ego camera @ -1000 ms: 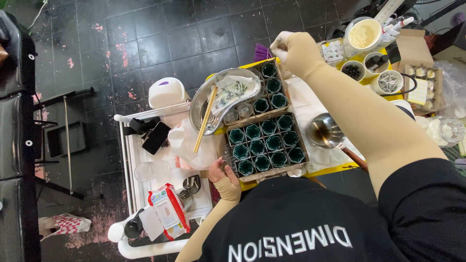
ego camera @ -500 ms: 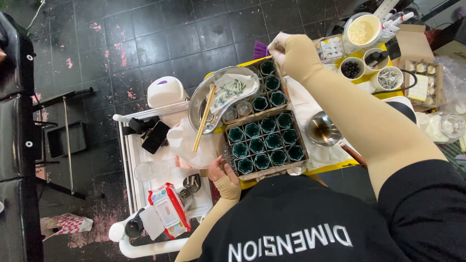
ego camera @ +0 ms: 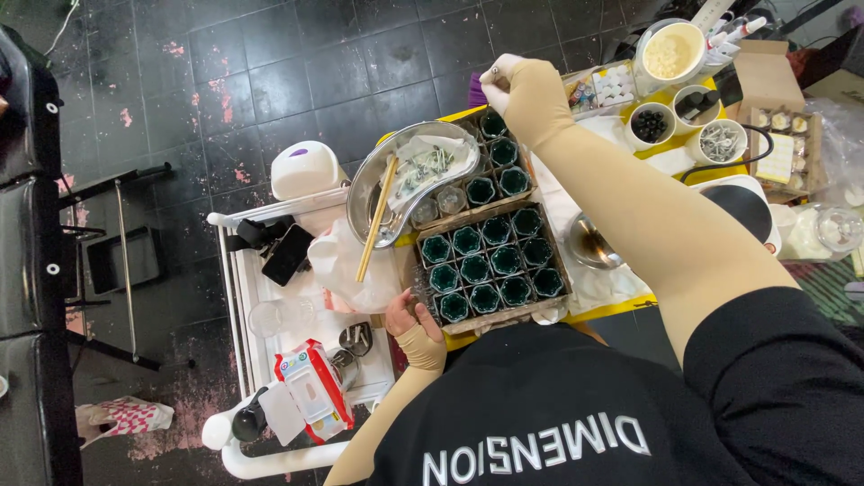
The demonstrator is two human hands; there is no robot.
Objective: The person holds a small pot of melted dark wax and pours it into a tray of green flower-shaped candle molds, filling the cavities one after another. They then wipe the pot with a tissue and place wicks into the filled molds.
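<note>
The right hand (ego camera: pixel 515 85) was closed, fingertips pinched on something too small to make out, held over the far end of the upper tray (ego camera: pixel 490 166). That cardboard tray held small green cups (ego camera: pixel 515 180); five showed clearly, with two more greyish ones at its near edge. Just beside it, nearer the person, the lower tray (ego camera: pixel 493 263) carried eleven green cups in a grid. The left hand (ego camera: pixel 409 317) gripped the near left corner of the lower tray, fingers curled against the cardboard.

Left of the trays lay one metal basin (ego camera: pixel 396 184) with crumpled paper inside and two wooden sticks (ego camera: pixel 376 220) leaning across its rim. Right of the lower tray sat one metal pot (ego camera: pixel 589 243) on the yellow table (ego camera: pixel 661 148). Farther along stood one tall tub (ego camera: pixel 670 49) of pale granules and three small white bowls (ego camera: pixel 650 126). A white cart (ego camera: pixel 243 297) to the left bore a white dome-shaped device (ego camera: pixel 306 169), a clear cup (ego camera: pixel 274 317) and a red-edged packet (ego camera: pixel 310 389)
</note>
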